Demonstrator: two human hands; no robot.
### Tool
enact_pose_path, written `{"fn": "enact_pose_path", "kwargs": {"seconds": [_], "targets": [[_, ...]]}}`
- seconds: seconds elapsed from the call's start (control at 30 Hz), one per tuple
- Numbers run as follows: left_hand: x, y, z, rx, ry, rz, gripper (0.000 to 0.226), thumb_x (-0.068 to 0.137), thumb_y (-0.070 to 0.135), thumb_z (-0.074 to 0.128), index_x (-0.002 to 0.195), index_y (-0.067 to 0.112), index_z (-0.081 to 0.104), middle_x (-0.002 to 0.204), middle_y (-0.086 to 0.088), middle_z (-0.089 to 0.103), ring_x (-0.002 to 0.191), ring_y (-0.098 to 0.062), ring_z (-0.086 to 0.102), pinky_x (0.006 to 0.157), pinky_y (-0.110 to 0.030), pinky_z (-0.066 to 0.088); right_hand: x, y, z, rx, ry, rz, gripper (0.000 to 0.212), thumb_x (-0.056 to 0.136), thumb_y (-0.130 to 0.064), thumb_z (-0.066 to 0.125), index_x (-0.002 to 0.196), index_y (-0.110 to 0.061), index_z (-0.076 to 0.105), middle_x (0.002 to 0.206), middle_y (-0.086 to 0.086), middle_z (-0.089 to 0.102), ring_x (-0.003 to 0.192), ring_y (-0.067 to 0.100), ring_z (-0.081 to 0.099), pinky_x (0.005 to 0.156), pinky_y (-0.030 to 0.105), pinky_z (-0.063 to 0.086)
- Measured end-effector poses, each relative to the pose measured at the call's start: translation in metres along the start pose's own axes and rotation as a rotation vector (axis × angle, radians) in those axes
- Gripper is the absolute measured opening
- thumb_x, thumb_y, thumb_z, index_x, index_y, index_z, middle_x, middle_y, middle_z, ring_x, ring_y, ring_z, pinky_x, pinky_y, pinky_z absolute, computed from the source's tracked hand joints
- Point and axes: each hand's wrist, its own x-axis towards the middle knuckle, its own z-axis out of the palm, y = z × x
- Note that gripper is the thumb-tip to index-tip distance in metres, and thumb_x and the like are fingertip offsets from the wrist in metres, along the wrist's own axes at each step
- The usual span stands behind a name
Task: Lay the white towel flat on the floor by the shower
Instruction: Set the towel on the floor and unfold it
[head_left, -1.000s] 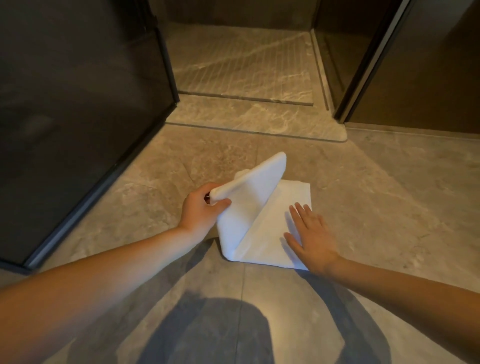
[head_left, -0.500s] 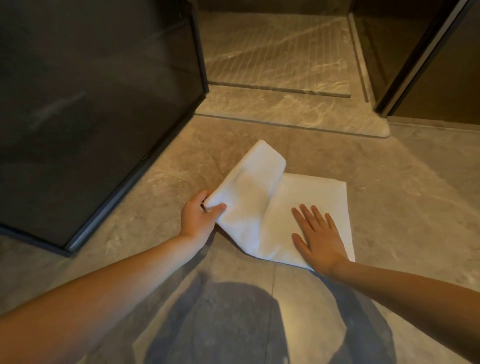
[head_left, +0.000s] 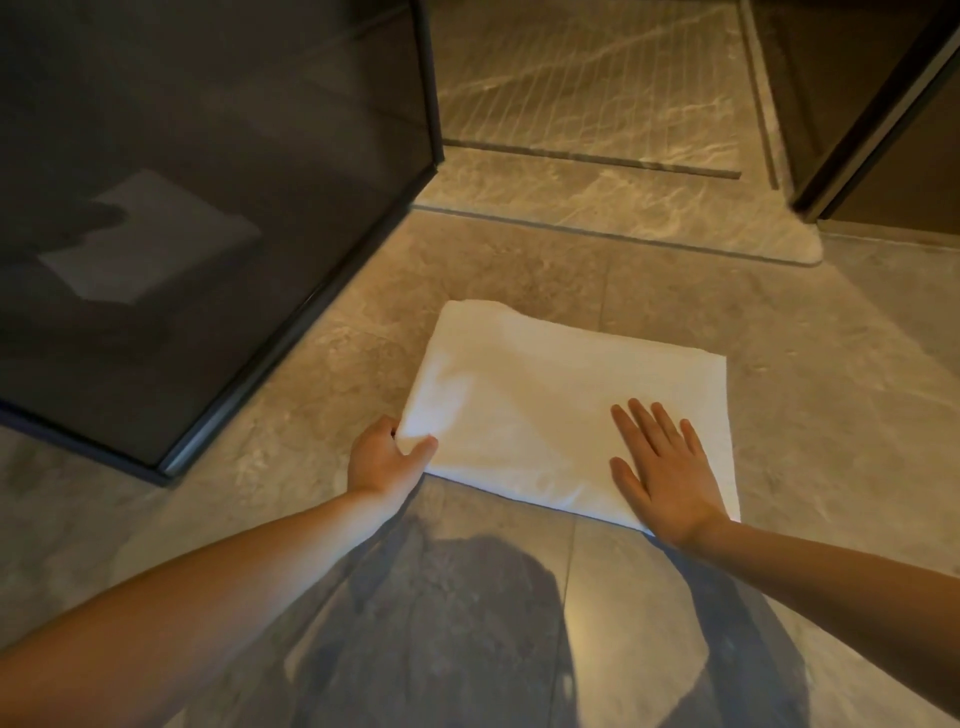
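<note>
1. The white towel (head_left: 561, 415) lies spread on the tiled floor (head_left: 831, 415), just in front of the shower step (head_left: 623, 208) and to the right of the dark glass panel (head_left: 208, 208). By the look of it, the laying is nearly done.

2. Most of the cloth sits flat. The far left corner shows a soft rounded bulge and there are faint creases across the middle, so some smoothing seems left. Whether it is still folded in layers I cannot tell.

3. The left hand (head_left: 384, 460) grips the near left corner: the thumb lies on top of the cloth and the other fingers curl underneath (they are mostly hidden by the towel edge). This corner is held a little off the tile, so letting it down is probably the last step on that side.

4. The right hand (head_left: 660, 467) rests palm-down on the near right part of the towel, fingers (head_left: 649, 421) straight and slightly fanned, holding nothing, only pressing the cloth to the floor.

5. Both forearms reach in from below, and a shadow falls on the tiles between them.
</note>
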Motion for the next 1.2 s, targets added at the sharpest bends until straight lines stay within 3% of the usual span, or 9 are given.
{"fn": "enact_pose_path", "kwargs": {"seconds": [0.1, 0.17, 0.23, 0.33, 0.43, 0.53, 0.7, 0.97, 1.2], "targets": [[-0.002, 0.007, 0.002, 0.170, 0.100, 0.010, 0.044, 0.074, 0.033, 0.074, 0.104, 0.014, 0.049, 0.108, -0.007, 0.052, 0.103, -0.028, 0.051, 0.080, -0.042, 0.049, 0.001, 0.002, 0.002, -0.006, 0.005, 0.001, 0.070, 0.091, -0.064, -0.005, 0.154, -0.033, -0.006, 0.163, -0.007, -0.005, 0.149, 0.016, -0.013, 0.121, 0.038, -0.008], [0.000, 0.015, 0.000, 0.366, 0.161, 0.231, 0.061, 0.072, 0.025, 0.074, 0.124, 0.015, 0.043, 0.123, -0.009, 0.044, 0.117, -0.029, 0.038, 0.095, -0.043, 0.041, 0.001, 0.002, 0.003, -0.014, 0.004, 0.004, 0.069, 0.092, -0.064, -0.006, 0.154, -0.034, -0.009, 0.163, -0.008, -0.007, 0.148, 0.016, -0.014, 0.120, 0.038, -0.010], [0.007, 0.027, -0.001, 0.562, 0.079, 0.563, 0.074, 0.079, 0.016, 0.066, 0.143, 0.020, 0.030, 0.143, -0.007, 0.035, 0.132, -0.026, 0.028, 0.110, -0.042, 0.030, 0.001, 0.001, 0.002, -0.019, -0.003, 0.008, 0.067, 0.093, -0.063, -0.004, 0.153, -0.034, -0.013, 0.162, -0.008, -0.010, 0.148, 0.015, -0.017, 0.120, 0.037, -0.012], [0.016, 0.055, 0.014, 0.794, -0.080, 0.876, 0.063, 0.096, 0.025, 0.043, 0.152, 0.018, 0.015, 0.161, -0.002, 0.013, 0.147, -0.023, 0.008, 0.118, -0.038, 0.001, 0.002, 0.000, -0.003, 0.015, -0.006, 0.008, 0.064, 0.097, -0.059, 0.004, 0.154, -0.032, -0.007, 0.163, -0.007, -0.006, 0.149, 0.017, -0.012, 0.119, 0.036, -0.011], [0.020, 0.083, 0.039, 0.859, -0.118, 0.985, 0.058, 0.101, 0.037, 0.026, 0.153, 0.015, 0.011, 0.162, -0.001, 0.008, 0.149, -0.021, 0.002, 0.119, -0.039, -0.003, 0.016, -0.008, -0.016, 0.106, 0.055, 0.010, 0.059, 0.102, -0.050, 0.019, 0.155, -0.028, 0.009, 0.164, -0.004, 0.006, 0.151, 0.018, 0.002, 0.120, 0.032, -0.003], [0.024, 0.099, 0.061, 0.871, -0.142, 1.020, 0.058, 0.102, 0.040, 0.020, 0.153, 0.015, 0.007, 0.163, -0.002, 0.005, 0.149, -0.020, -0.001, 0.119, -0.038, -0.005, 0.043, -0.025, -0.027, 0.139, 0.121, 0.029, 0.058, 0.103, -0.044, 0.024, 0.156, -0.023, 0.011, 0.164, -0.003, 0.007, 0.151, 0.017, 0.003, 0.122, 0.034, 0.001], [0.034, 0.095, 0.085, 0.905, -0.246, 0.961, 0.059, 0.103, 0.043, 0.014, 0.154, 0.017, 0.000, 0.163, -0.001, -0.002, 0.148, -0.018, -0.007, 0.119, -0.037, -0.009, 0.064, -0.049, -0.017, 0.154, 0.074, 0.068, 0.059, 0.103, -0.042, 0.021, 0.156, -0.021, 0.007, 0.164, -0.001, 0.004, 0.151, 0.018, -0.002, 0.122, 0.037, -0.001], [0.044, 0.066, 0.097, 0.845, -0.264, 0.934, 0.064, 0.096, 0.050, -0.001, 0.153, 0.020, -0.004, 0.162, 0.003, -0.005, 0.148, -0.014, -0.011, 0.120, -0.038, -0.004, 0.067, -0.045, 0.006, 0.054, 0.077, 0.068, 0.063, 0.099, -0.050, 0.009, 0.156, -0.023, -0.001, 0.164, -0.003, -0.001, 0.150, 0.016, -0.007, 0.121, 0.037, -0.006], [0.062, 0.048, 0.074, 0.770, -0.271, 0.908, 0.066, 0.095, 0.059, -0.004, 0.150, 0.024, -0.014, 0.159, 0.008, -0.017, 0.141, -0.003, -0.026, 0.114, -0.028, -0.020, 0.056, -0.011, 0.001, 0.106, 0.081, 0.005, 0.063, 0.099, -0.053, 0.009, 0.155, -0.028, -0.003, 0.164, -0.008, -0.002, 0.148, 0.007, -0.011, 0.120, 0.031, -0.006]]}}
